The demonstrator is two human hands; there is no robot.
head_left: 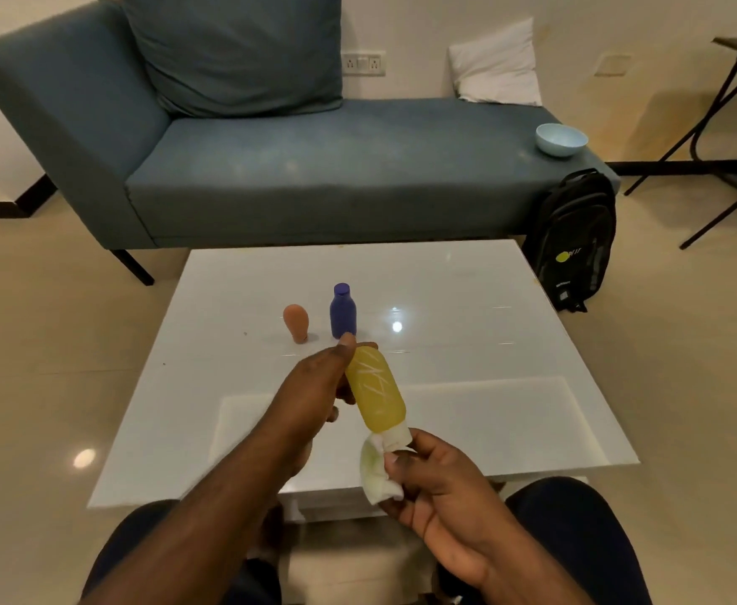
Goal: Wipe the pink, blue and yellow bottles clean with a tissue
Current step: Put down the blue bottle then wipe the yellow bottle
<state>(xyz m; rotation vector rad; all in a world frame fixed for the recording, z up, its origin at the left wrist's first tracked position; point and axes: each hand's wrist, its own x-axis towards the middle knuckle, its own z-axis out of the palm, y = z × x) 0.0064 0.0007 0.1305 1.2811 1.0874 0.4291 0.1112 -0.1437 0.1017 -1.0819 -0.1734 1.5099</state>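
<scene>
My left hand (320,379) grips the far end of the yellow bottle (375,393), which is held tilted above the white table (488,342) with its white cap toward me. My right hand (436,478) pinches a crumpled white tissue (375,471) against the bottle's cap end. The blue bottle (342,312) stands upright on the table beyond my hands. The pink bottle (296,323) stands just left of it, narrow end down.
A blue-grey sofa (314,176) with cushions sits behind the table, and a light blue bowl (561,139) rests on its right end. A black backpack (576,242) leans by the table's far right corner. A folding table's legs (707,124) stand at the right.
</scene>
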